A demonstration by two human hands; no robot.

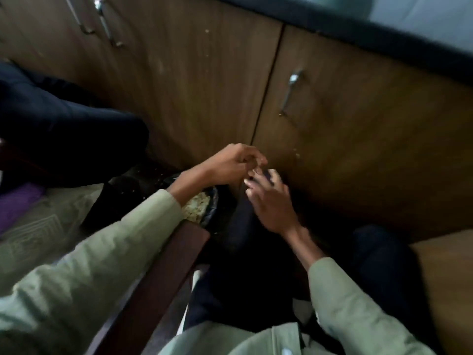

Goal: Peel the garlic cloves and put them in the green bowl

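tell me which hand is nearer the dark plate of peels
The left. The left hand is up and just right of the dark plate, its wrist crossing the plate's rim. The right hand is farther right, clear of it.

Hands: left hand (231, 163) and right hand (268, 201) meet fingertip to fingertip before the cabinet door (358, 149) (blurred, contents unclear).
Dish: dark dish (204, 203) of pale peelings beneath the left wrist.

We look for words, numbers, labels and signs, and we find none that we can read. The picture is blurry and dim.
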